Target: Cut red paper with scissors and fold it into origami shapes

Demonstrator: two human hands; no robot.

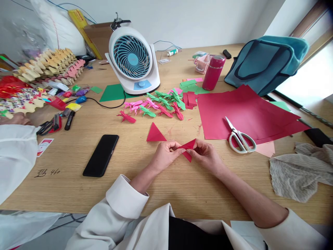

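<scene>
Both of my hands meet over the wooden table (182,187), pinching one small folded piece of red paper (187,148). My left hand (165,154) grips its left corner with thumb and fingers closed. My right hand (205,154) holds the right side, fingers curled round the fold. A second red paper triangle (154,133) lies flat just beyond my left hand. Further back sits a heap of small folded paper figures (156,106) in pink, green and red.
Red paper sheets (247,111) with white-handled scissors (239,139) lie at right. A black phone (101,155) rests at left. A white desk fan (133,60), red bottle (213,72), teal bag (265,64) and grey cloth (299,172) ring the area. Another person's white sleeve (15,156) is at far left.
</scene>
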